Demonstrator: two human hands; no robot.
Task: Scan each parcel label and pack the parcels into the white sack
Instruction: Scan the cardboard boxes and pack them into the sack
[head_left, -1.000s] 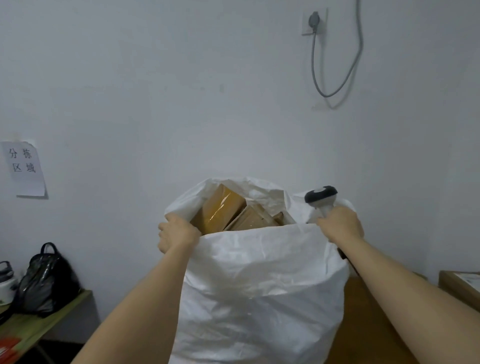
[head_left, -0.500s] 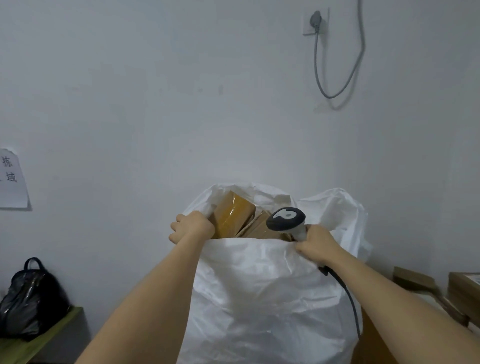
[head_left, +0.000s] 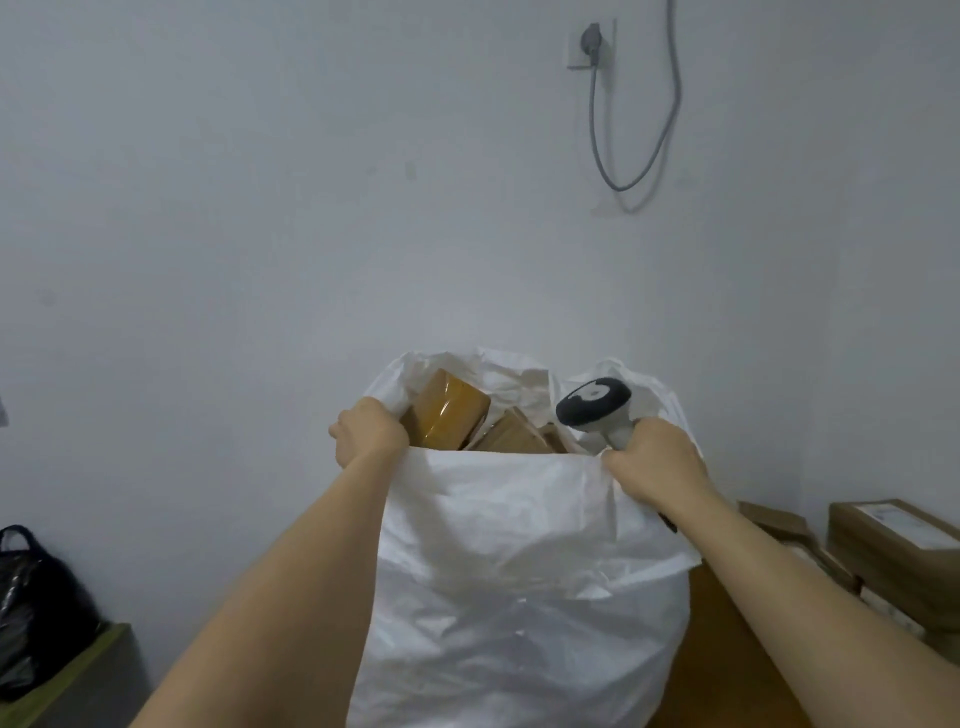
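Note:
The white sack (head_left: 519, 571) stands upright in front of me, its mouth open. Brown taped parcels (head_left: 449, 413) fill it to the top. My left hand (head_left: 369, 431) grips the sack's rim at its left side. At the right side my right hand (head_left: 652, 460) grips the rim together with the handle of a barcode scanner (head_left: 595, 402), whose dark head points up and left over the sack's mouth.
More cardboard parcels (head_left: 893, 551) lie at the right edge on a brown table (head_left: 727, 649). A black bag (head_left: 36, 597) sits on a green bench (head_left: 67, 675) at lower left. A grey cable (head_left: 623, 130) hangs from a wall socket above.
My view has swung to the right, so the wall sign has left the frame. My right hand with the scanner shifted inward along the rim, then back out; both hands still hold the rim.

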